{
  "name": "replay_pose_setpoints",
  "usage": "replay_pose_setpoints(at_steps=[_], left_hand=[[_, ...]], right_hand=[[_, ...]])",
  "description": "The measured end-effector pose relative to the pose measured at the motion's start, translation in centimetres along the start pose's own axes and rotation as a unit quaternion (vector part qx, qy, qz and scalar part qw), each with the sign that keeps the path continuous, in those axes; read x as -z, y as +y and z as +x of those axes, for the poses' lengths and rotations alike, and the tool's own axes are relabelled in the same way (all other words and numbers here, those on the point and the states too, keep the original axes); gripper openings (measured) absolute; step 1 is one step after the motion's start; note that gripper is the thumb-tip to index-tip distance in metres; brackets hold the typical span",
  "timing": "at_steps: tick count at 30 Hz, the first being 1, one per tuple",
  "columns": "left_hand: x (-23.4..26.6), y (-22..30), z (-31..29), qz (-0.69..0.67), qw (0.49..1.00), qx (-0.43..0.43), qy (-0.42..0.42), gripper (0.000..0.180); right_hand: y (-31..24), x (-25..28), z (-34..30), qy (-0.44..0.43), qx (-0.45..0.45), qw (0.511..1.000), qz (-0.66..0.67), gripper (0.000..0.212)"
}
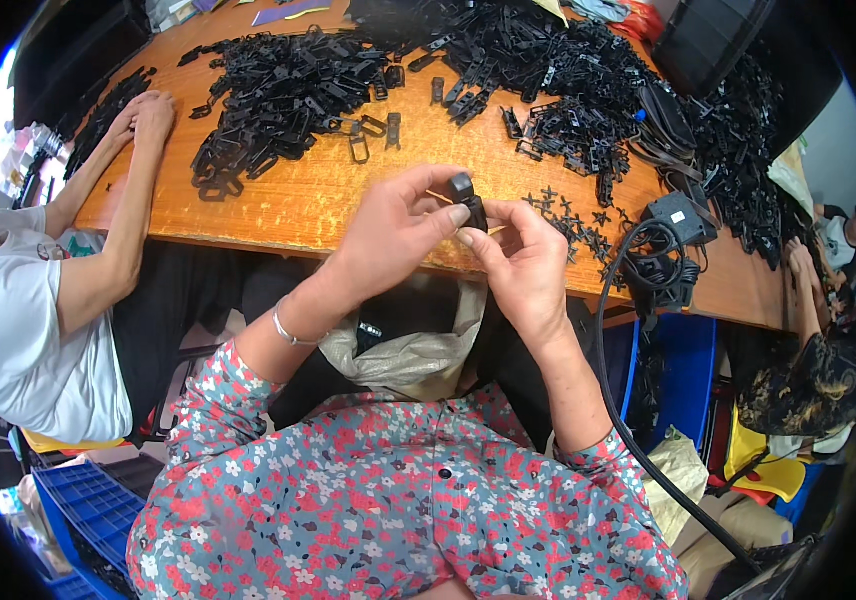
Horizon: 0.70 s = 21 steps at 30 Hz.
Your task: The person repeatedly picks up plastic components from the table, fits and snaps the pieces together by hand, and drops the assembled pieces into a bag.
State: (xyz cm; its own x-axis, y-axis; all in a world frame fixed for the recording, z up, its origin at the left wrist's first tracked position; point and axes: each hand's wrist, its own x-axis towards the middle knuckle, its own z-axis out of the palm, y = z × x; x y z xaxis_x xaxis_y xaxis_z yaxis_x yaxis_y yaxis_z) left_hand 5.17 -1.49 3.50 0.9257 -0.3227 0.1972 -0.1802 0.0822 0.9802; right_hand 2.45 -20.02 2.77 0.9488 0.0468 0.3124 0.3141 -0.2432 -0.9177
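Observation:
A small black plastic part (471,205) sits between my two hands just above the table's near edge. My left hand (388,235) pinches it from the left with thumb and fingers, a thin bracelet round the wrist. My right hand (531,265) grips its lower right side with thumb and fingertips. The fingers cover much of the part, so its exact kind does not show. Beyond my hands lie a few loose black frames (359,146) and a small black clip-like piece (393,131). Small black star-shaped pieces (570,222) are scattered right of my right hand.
Heaps of black plastic parts (283,95) cover the wooden table (288,215). A black box-like device (678,218) with coiled cable stands at the right. Below the edge hang an open sack (418,365) and a blue bin (683,375). Co-workers sit left and far right.

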Motion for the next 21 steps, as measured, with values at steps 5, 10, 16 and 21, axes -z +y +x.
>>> replay_pose_setpoints(at_steps=[5, 10, 16, 21], left_hand=[[-2.1, 0.3, -1.3, 0.075, 0.994, -0.068, 0.048, 0.044], [-2.7, 0.7, -1.6, 0.233, 0.955, -0.16, 0.093, 0.041], [-2.6, -0.7, -2.1, 0.114, 0.985, -0.105, 0.071, 0.033], [-1.3, -1.1, -2.1, 0.163, 0.979, -0.105, 0.066, 0.03]], right_hand=[[-0.8, -0.6, -0.3, 0.056, 0.093, 0.979, -0.175, 0.022], [0.0, -1.0, -0.5, 0.077, 0.095, 0.978, -0.17, 0.032], [1.5, -1.0, -0.6, 0.036, 0.02, 0.997, -0.059, 0.041], [2.5, -1.3, -0.8, -0.058, -0.012, 0.993, 0.105, 0.036]])
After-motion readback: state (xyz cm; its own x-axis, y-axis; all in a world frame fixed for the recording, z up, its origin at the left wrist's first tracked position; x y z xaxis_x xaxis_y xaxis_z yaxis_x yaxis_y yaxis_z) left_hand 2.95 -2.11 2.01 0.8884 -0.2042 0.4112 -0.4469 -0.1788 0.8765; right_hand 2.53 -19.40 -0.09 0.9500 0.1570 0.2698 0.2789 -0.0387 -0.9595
